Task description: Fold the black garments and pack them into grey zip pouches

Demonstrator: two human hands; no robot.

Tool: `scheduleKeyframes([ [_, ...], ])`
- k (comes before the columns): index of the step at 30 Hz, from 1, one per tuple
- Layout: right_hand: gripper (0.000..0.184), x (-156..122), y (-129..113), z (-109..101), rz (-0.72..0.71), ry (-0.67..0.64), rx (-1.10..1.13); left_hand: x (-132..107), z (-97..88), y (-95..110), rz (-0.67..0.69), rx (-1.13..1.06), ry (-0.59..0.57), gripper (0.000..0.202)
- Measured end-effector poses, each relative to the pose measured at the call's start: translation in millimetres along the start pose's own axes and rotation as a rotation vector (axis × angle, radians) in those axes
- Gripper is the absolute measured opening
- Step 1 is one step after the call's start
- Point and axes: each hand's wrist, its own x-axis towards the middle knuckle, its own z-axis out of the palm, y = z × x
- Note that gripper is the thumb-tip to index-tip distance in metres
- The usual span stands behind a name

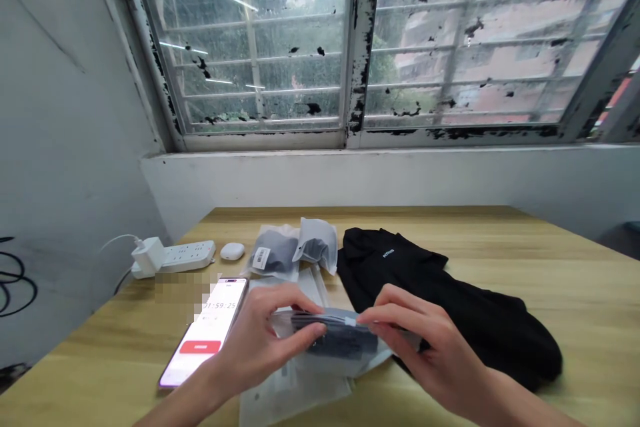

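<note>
A frosted zip bag (345,353) with something dark inside is held up between my hands at the front of the table. My left hand (265,327) pinches the left part of its top edge between thumb and fingers. At the right part of that edge, the fingertips of my right hand (430,340) are closed beside a small white slider (350,321). Whether they grip the slider itself or the edge next to it, I cannot tell. Flat under the held bag lie clear plastic bags (295,393).
Two packed frosted bags (275,250) lie farther back, one with a barcode label. Black folded clothing (430,287) spreads to the right. On the left are a lit phone (215,323), a white earbud case (233,251) and a power strip (187,255) with a plugged-in charger.
</note>
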Motion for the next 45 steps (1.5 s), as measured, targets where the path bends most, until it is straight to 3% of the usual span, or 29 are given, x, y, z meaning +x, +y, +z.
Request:
scheduleKeyframes([
  [5,0.037,-1.1,-0.6,-0.2,-0.012,-0.085,0.01,-1.0,0.2,0.7,0.059,-0.003,0.025,0.002],
  [12,0.015,1.1,4.4,-8.7,-0.016,0.036,-0.037,1.0,-3.7,2.1,0.088,0.02,0.051,0.008],
  [16,0.016,-0.2,4.5,-10.0,-0.016,0.057,-0.025,1.5,-5.5,1.9,0.117,0.056,0.068,0.009],
  [23,0.016,-7.6,-3.2,-1.1,-0.073,0.089,0.011,-2.9,-6.3,-0.3,0.438,0.306,0.149,0.009],
  [27,0.014,-8.6,-6.3,1.4,-0.087,0.097,0.023,-6.8,-5.2,0.6,0.531,0.438,0.171,0.013],
  [35,0.015,-12.2,-8.5,4.8,-0.059,0.038,-0.057,-2.7,-3.0,3.5,0.422,0.253,0.108,0.015],
  [41,0.017,-8.3,-7.7,6.5,-0.029,0.104,-0.039,2.0,-13.1,4.1,0.317,0.254,0.108,0.017],
  [45,0.018,-6.8,-3.8,5.8,0.069,0.138,-0.011,4.6,-18.5,-2.2,0.278,0.294,0.13,0.017],
])
